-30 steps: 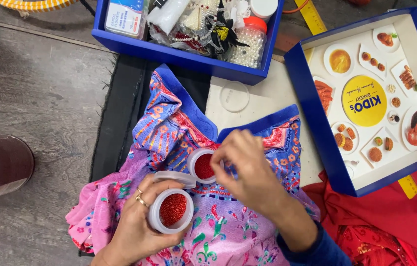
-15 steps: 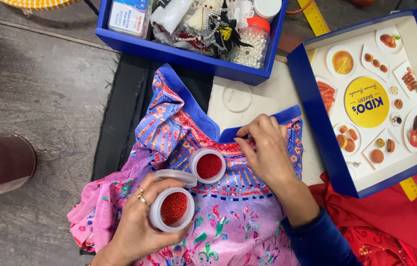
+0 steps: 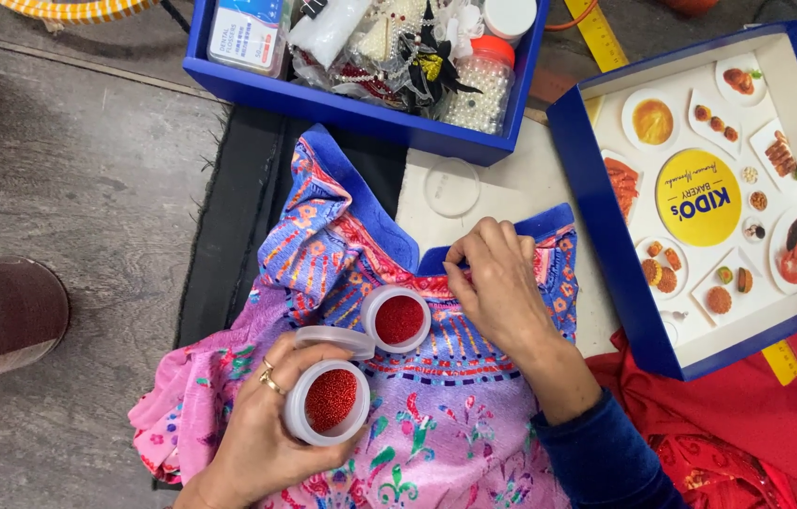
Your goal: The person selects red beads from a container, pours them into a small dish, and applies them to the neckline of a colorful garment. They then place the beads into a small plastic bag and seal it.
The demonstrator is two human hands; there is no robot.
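Observation:
My left hand (image 3: 262,434) holds a small clear round jar of red beads (image 3: 328,402), open side up, over a pink and blue embroidered garment (image 3: 436,424). A second open jar of red beads (image 3: 398,319) rests on the garment, with a clear lid (image 3: 334,339) lying between the two jars. My right hand (image 3: 502,287) rests at the garment's blue neckline (image 3: 375,212), its fingertips pinched together on the cloth near the collar edge. Whether a needle or bead is between the fingers is too small to tell.
A blue box (image 3: 351,108) of craft supplies stands at the top. A blue box lid (image 3: 606,245) with food pictures lies at right. Red cloth (image 3: 756,424) is at lower right, a clear round lid (image 3: 451,187) on white fabric, and a dark cylinder (image 3: 3,316) at left.
My right hand has moved from beside the resting jar up and right to the blue neckline. The left hand and its jar have stayed in place.

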